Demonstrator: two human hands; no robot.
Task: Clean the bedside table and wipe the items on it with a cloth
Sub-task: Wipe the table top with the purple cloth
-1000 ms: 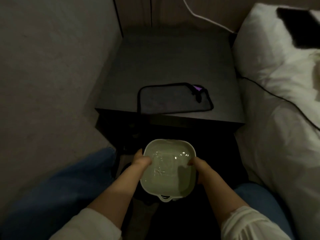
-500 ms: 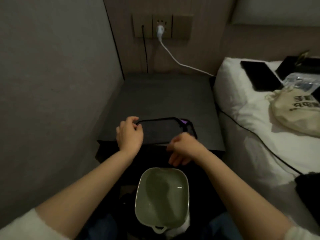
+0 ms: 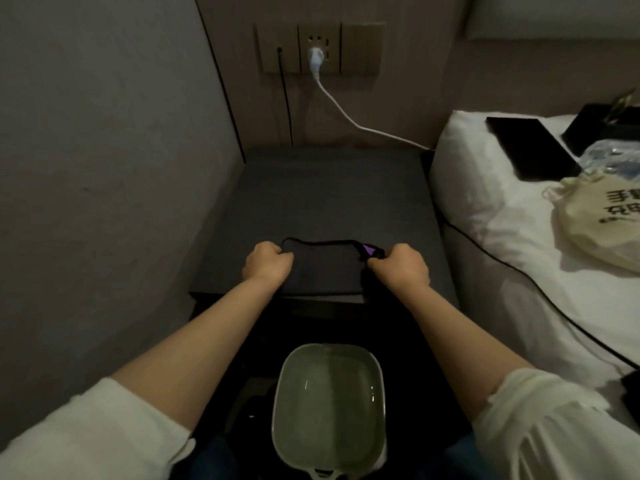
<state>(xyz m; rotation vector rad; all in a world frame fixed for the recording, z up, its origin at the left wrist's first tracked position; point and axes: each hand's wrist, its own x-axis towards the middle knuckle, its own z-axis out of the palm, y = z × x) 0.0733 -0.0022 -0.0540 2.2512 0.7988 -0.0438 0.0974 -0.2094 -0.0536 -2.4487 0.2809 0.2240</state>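
Gripping cloth (image 3: 323, 268) corners, both hands (image 3: 268, 263) (image 3: 401, 268), bedside table (image 3: 329, 195)

I see bare desk (image 3: 329, 192) behind the cloth (image 3: 323, 268); the wall (image 3: 104, 168) hems the left, the bed (image 3: 485, 216) the right, the basin (image 3: 329, 403) sits lower centre.

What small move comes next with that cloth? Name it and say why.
Probably lift the dark cloth off the bedside table and lower it toward the green basin. The left hand and right hand each grip a far corner, and the basin sits just below them.
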